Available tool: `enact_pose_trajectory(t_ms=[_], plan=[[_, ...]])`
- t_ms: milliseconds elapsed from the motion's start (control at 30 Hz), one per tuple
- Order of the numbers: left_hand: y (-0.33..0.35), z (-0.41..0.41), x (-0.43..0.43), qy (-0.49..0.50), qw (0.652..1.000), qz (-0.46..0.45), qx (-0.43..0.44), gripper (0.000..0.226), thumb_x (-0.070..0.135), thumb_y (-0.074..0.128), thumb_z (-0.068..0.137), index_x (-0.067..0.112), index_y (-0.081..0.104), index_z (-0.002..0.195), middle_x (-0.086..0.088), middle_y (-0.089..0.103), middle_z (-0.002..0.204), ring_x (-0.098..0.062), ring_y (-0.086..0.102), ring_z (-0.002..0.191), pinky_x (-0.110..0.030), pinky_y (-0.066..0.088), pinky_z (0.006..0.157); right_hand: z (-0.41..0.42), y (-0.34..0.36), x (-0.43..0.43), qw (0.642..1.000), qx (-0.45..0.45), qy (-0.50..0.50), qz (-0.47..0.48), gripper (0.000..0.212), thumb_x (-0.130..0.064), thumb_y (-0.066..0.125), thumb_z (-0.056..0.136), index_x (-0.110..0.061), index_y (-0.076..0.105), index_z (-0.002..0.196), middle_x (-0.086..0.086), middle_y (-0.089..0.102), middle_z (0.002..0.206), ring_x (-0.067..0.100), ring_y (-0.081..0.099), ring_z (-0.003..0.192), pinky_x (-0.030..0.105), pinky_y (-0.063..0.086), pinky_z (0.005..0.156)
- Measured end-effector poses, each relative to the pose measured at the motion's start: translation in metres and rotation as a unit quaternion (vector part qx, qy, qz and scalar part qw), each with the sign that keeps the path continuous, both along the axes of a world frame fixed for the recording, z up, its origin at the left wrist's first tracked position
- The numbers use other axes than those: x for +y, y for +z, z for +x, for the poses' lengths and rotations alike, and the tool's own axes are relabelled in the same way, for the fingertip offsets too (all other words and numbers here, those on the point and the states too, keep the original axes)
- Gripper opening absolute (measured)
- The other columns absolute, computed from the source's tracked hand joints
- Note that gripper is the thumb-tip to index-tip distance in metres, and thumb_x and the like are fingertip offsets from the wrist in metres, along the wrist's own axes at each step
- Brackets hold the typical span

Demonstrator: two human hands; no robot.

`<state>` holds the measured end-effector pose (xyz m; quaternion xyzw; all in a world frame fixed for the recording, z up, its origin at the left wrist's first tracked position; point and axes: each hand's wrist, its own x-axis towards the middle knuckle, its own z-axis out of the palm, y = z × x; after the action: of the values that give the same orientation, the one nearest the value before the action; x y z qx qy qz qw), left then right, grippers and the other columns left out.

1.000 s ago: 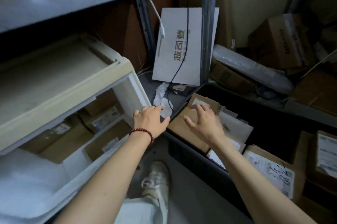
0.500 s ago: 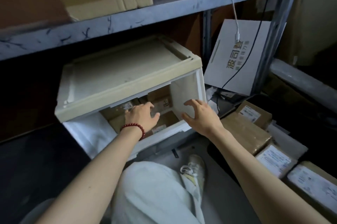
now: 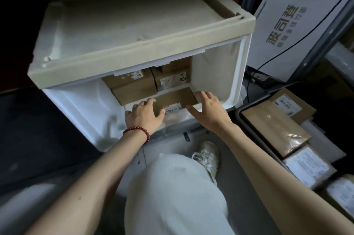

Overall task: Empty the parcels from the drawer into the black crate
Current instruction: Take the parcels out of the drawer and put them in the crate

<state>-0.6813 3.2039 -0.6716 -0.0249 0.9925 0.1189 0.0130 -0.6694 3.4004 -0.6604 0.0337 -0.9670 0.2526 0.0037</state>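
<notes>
A white plastic drawer (image 3: 214, 74) stands pulled out of its beige-topped unit (image 3: 134, 24) and holds several brown cardboard parcels. The nearest parcel (image 3: 176, 98) lies at the drawer's front, with a white label. My left hand (image 3: 143, 116), with a red bead bracelet on the wrist, lies on that parcel's left end, fingers spread. Over the parcel's right end my right hand (image 3: 206, 110) reaches with straight fingers, thumb near the label. Two more parcels (image 3: 132, 85) (image 3: 172, 79) lie behind it. The black crate (image 3: 247, 119) is at the right with parcels (image 3: 275, 129) in it.
A white printed board (image 3: 298, 24) leans against a grey shelf post (image 3: 321, 29), with a black cable across it. My knee in pale trousers (image 3: 176, 192) and a white shoe (image 3: 206, 156) are below the drawer. The floor to the left is dark.
My view swung from the crate to the drawer. Both hands moved left from over the crate into the drawer and now reach the front parcel's two ends.
</notes>
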Motion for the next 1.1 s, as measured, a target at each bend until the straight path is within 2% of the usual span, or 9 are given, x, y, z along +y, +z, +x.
enact_pose_trajectory(t_ms=[333, 467, 633, 700, 767, 867, 933, 1000, 1100], plan=[[-0.049, -0.083, -0.014, 0.017, 0.998, -0.007, -0.067, 0.061, 0.060, 0.040, 0.092, 0.026, 0.034, 0.142, -0.011, 0.056, 0.130, -0.033, 0.051, 0.120, -0.047, 0.039, 0.099, -0.113, -0.048, -0.028, 0.988, -0.138, 0.009, 0.071, 0.062, -0.055, 0.045, 0.089, -0.021, 0.035, 0.140, 0.011, 0.044, 0.141, 0.034, 0.046, 0.124, 0.047, 0.042, 0.102], [-0.069, -0.108, -0.013, 0.042, 0.992, 0.006, -0.119, 0.067, 0.061, 0.045, 0.090, 0.025, 0.028, 0.145, -0.013, 0.043, 0.143, -0.035, 0.041, 0.130, -0.049, 0.034, 0.106, -0.139, -0.070, -0.029, 0.978, -0.173, -0.003, 0.118, 0.081, -0.058, 0.054, 0.087, -0.012, 0.024, 0.146, 0.018, 0.040, 0.143, 0.037, 0.043, 0.127, 0.045, 0.038, 0.105], [-0.093, -0.125, -0.017, 0.051, 0.982, 0.053, -0.177, 0.081, 0.064, 0.048, 0.087, 0.030, 0.009, 0.150, -0.015, 0.037, 0.147, -0.036, 0.044, 0.127, -0.046, 0.044, 0.099, -0.165, -0.091, -0.021, 0.968, -0.226, -0.006, 0.111, 0.087, -0.059, 0.055, 0.086, -0.009, 0.019, 0.149, 0.018, 0.038, 0.146, 0.038, 0.041, 0.131, 0.044, 0.035, 0.105], [-0.101, -0.131, -0.021, 0.058, 0.977, 0.075, -0.191, 0.083, 0.063, 0.049, 0.087, 0.029, 0.008, 0.150, -0.015, 0.042, 0.143, -0.033, 0.052, 0.118, -0.042, 0.049, 0.093, -0.171, -0.096, -0.019, 0.969, -0.231, -0.014, 0.083, 0.082, -0.055, 0.057, 0.086, -0.008, 0.027, 0.146, 0.017, 0.044, 0.142, 0.036, 0.045, 0.128, 0.040, 0.039, 0.096], [-0.109, -0.132, -0.024, 0.071, 0.971, 0.102, -0.203, 0.080, 0.059, 0.051, 0.087, 0.023, 0.013, 0.149, -0.012, 0.052, 0.132, -0.022, 0.058, 0.088, -0.031, 0.051, 0.071, -0.174, -0.101, -0.018, 0.968, -0.242, -0.026, 0.060, 0.073, -0.049, 0.060, 0.087, -0.007, 0.036, 0.141, 0.015, 0.050, 0.135, 0.034, 0.050, 0.122, 0.034, 0.038, 0.084], [-0.119, -0.132, -0.021, 0.089, 0.967, 0.145, -0.191, 0.079, 0.055, 0.054, 0.088, 0.016, 0.018, 0.147, -0.009, 0.059, 0.119, -0.011, 0.048, 0.067, -0.024, 0.041, 0.053, -0.177, -0.111, -0.018, 0.961, -0.274, -0.017, 0.045, 0.071, -0.048, 0.062, 0.088, -0.007, 0.036, 0.141, 0.014, 0.049, 0.137, 0.031, 0.050, 0.122, 0.032, 0.039, 0.085], [-0.120, -0.134, -0.018, 0.092, 0.968, 0.154, -0.175, 0.082, 0.056, 0.054, 0.088, 0.012, 0.018, 0.147, -0.008, 0.059, 0.114, -0.017, 0.056, 0.075, -0.024, 0.045, 0.058, -0.179, -0.112, -0.019, 0.961, -0.275, -0.034, 0.013, 0.084, -0.050, 0.062, 0.087, -0.003, 0.025, 0.145, 0.016, 0.042, 0.142, 0.032, 0.044, 0.129, 0.033, 0.039, 0.093], [-0.117, -0.136, -0.017, 0.102, 0.971, 0.156, -0.149, 0.082, 0.055, 0.055, 0.088, 0.008, 0.022, 0.146, -0.013, 0.055, 0.124, -0.029, 0.060, 0.100, -0.029, 0.050, 0.076, -0.181, -0.108, -0.020, 0.962, -0.266, -0.057, -0.022, 0.093, -0.054, 0.063, 0.085, 0.000, 0.017, 0.147, 0.018, 0.037, 0.145, 0.033, 0.040, 0.132, 0.034, 0.038, 0.098], [-0.103, -0.136, -0.017, 0.121, 0.969, 0.196, -0.094, 0.075, 0.046, 0.059, 0.089, 0.005, 0.028, 0.144, -0.017, 0.051, 0.132, -0.033, 0.054, 0.115, -0.029, 0.043, 0.084, -0.180, -0.098, -0.019, 0.966, -0.243, -0.071, -0.061, 0.093, -0.054, 0.066, 0.082, -0.003, 0.021, 0.146, 0.019, 0.038, 0.145, 0.034, 0.042, 0.131, 0.033, 0.038, 0.095]])
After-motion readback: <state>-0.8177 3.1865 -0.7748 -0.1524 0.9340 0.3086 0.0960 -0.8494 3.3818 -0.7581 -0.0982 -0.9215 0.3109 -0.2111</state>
